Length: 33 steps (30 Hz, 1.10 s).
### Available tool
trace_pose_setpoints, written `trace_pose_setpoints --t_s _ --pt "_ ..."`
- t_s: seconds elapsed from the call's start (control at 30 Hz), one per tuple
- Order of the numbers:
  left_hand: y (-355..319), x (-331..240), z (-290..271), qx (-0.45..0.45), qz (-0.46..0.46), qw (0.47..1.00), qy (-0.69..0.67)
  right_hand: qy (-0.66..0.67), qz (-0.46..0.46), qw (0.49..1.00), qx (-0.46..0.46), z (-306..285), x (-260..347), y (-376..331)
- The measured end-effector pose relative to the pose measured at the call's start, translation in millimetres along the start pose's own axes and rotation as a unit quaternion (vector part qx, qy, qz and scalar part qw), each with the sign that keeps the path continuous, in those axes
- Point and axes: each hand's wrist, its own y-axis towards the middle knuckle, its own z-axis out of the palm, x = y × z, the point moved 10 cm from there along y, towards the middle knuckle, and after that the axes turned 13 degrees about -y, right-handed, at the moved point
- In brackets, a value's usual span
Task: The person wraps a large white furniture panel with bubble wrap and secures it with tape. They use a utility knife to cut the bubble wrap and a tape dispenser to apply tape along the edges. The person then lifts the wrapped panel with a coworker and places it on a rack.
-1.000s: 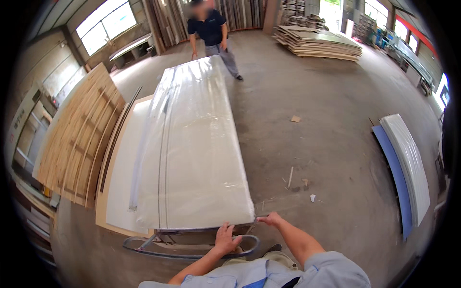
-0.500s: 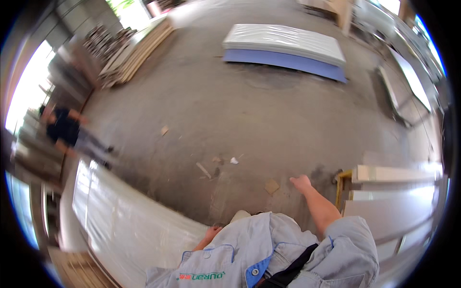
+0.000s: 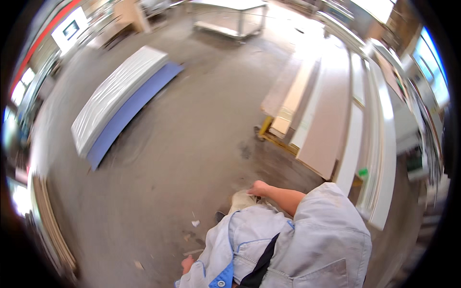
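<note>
My right hand (image 3: 259, 188) hangs low in front of my body, beside the beige trouser leg (image 3: 240, 200). Its fingers look loosely curled, and nothing shows in them. Low at the left of my grey jacket (image 3: 288, 245), my left hand (image 3: 187, 264) is only partly visible. The sleeve and jacket edge cover much of it, so its fingers are hard to read. Neither hand touches a panel. Closest to the right hand is a yellow-framed cart (image 3: 280, 142) carrying long boards (image 3: 326, 129), a short stretch of floor away.
On the left lies a stack of white film-wrapped panels (image 3: 117, 91) over a blue sheet (image 3: 129, 114). A white-topped table (image 3: 228, 5) stands at the far side. Wooden boards (image 3: 50, 221) are at the lower left. Small scraps (image 3: 195, 223) lie on the concrete floor (image 3: 192, 139).
My view has swung to the right. The cart of boards now lies ahead to the right, the wrapped stack has shifted left, and the other person is out of view. My right hand has dropped closer to my leg.
</note>
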Motion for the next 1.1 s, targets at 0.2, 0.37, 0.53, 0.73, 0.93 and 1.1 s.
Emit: trace_pose_setpoints --t_s 0.2,0.37,0.53,0.73,0.93,1.1 --pt "178.5 -7.0 -282.9 -0.063 0.019 0.998 -0.002 0.235 0.067 0.965 -0.092 -31.1 11.8 39.4" --pt "300.7 -140.5 -441.4 -0.091 0.016 0.905 -0.414 0.321 0.178 0.929 -0.050 -23.7 -9.6 78.9" --pt "376.0 -327.1 -476.4 -0.011 0.171 0.884 -0.436 0.295 0.204 0.930 -0.082 -78.1 -36.0 126.9" --pt "471.0 -405.1 -461.9 0.071 0.329 0.941 -0.038 0.503 0.319 0.740 -0.312 -184.2 -63.8 104.5" --pt "576.3 -500.7 -540.5 0.134 0.297 0.930 0.171 0.577 0.456 0.629 -0.252 -57.2 -35.9 51.8" --pt "665.1 -634.5 -596.1 0.130 0.316 0.913 0.223 0.540 0.646 0.519 -0.145 129.3 69.2 -10.0"
